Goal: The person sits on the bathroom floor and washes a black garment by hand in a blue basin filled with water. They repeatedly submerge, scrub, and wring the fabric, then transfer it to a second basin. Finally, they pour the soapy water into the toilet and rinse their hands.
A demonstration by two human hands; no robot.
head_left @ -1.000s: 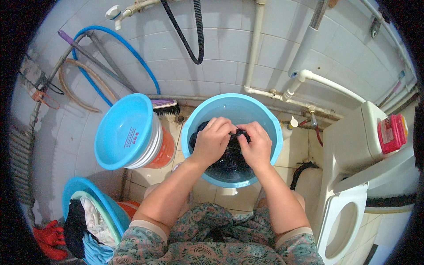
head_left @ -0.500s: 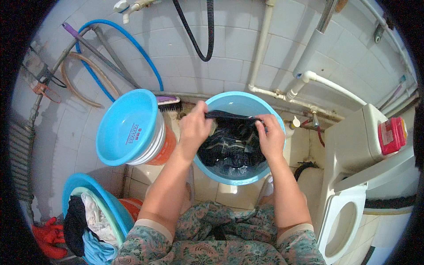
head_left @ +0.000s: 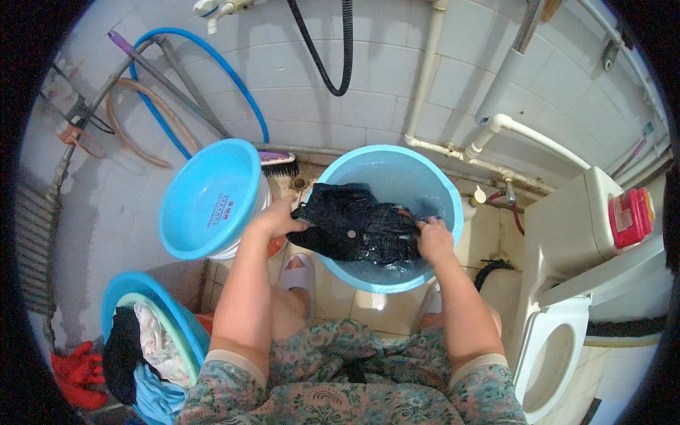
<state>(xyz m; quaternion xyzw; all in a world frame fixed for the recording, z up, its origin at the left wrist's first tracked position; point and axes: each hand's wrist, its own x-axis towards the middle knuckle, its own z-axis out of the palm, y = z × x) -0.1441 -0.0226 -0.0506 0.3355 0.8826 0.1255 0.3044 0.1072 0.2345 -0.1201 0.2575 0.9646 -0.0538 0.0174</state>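
A wet black garment (head_left: 354, 223) with a small round button lies bunched across a light-blue basin (head_left: 326, 263) of water. Its left end is raised over the basin's left rim. There my left hand (head_left: 275, 218) pinches its edge between thumb and fingers. At the right side of the cloth my right hand (head_left: 435, 239) is closed on its other end, low over the water; the fingertips are partly hidden by the fabric.
Left of the basin, an empty blue basin (head_left: 205, 202) sits atop stacked buckets. Lower left, a blue tub (head_left: 120, 283) holds clothes, beside red rubber gloves (head_left: 79, 375). A brush (head_left: 280, 164) lies by the wall. A toilet (head_left: 520, 368) stands at right; a bottle (head_left: 473, 202) is behind the basin.
My left hand has moved left and down, pulling one end of the garment over the basin's left rim. My right hand has lowered toward the water. The cloth is spread wider.
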